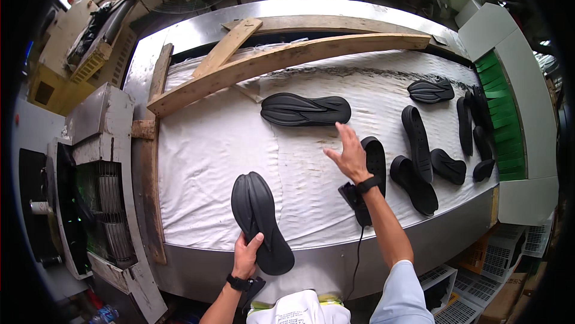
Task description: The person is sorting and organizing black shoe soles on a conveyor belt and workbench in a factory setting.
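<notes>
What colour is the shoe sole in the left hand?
The shoe sole in the left hand is black, best seen in the head view.

- Bare left hand (244, 256), black wristband (238, 282), dark angular device (256, 288) beside it
- Bare right hand (351, 155), second black wristband (368, 184), black boxy device (347, 191) beside it
- Short pale blue-grey fabric sleeve (400, 294) on the right
- White cloth top (293, 310) at the near edge, small dark print, yellow-green fabric edging (330, 298)

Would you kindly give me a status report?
Left hand gripping black ridged shoe sole. Right hand open, near second black sole. Pale wooden plank beyond.
</notes>
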The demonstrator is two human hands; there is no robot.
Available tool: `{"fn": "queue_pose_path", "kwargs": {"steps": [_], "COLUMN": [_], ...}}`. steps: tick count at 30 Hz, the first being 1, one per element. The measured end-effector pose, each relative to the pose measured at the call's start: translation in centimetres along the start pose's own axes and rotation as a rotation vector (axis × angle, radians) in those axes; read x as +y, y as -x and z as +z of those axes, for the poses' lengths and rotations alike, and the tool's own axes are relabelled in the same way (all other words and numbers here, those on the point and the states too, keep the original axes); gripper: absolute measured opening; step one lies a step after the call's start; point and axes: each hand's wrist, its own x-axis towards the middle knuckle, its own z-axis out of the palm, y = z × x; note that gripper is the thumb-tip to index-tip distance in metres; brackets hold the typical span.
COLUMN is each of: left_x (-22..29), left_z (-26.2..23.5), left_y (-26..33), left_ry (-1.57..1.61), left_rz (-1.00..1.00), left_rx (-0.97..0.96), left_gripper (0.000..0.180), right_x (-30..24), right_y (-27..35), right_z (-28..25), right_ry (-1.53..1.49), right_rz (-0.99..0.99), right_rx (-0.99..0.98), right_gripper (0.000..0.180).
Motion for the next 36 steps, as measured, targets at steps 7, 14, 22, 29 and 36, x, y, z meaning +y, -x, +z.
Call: {"fn": "queue_pose_path", "kwargs": {"steps": [7,14,22,29,36], "left_x": [0.7,-0.3,11.2,23.7,22.4], "left_z": [-1.9,-2.4,-14.8,-41.9,-36.5], "left_y": [5.5,4.8,7.3,7.0,11.0], "left_ry": [-0.063,-0.066,0.069,-0.357,-0.675], "left_rz": [-0.166,-0.087,0.577,0.838,1.095], "left_rx": [0.126,0.024,0.435,1.281,1.033], "left_gripper": [0.049,0.06,0.054,0.067,0.057], "right_x": [1.0,0.4,-14.9,-31.0,-40.2], "right_y": [-10.9,-4.3,19.1,25.8,24.9], "right_z": [5.1,5.6,2.9,1.3,4.7], "right_ry": [0.396,0.178,-0.703,-0.757,-0.774], "right_rz": [0.005,0.027,0.548,0.549,0.507], "right_rx": [-0.127,-0.159,-0.446,-0.549,-0.62], "right_gripper": [0.096,0.085,0.072,0.048,0.087]}}
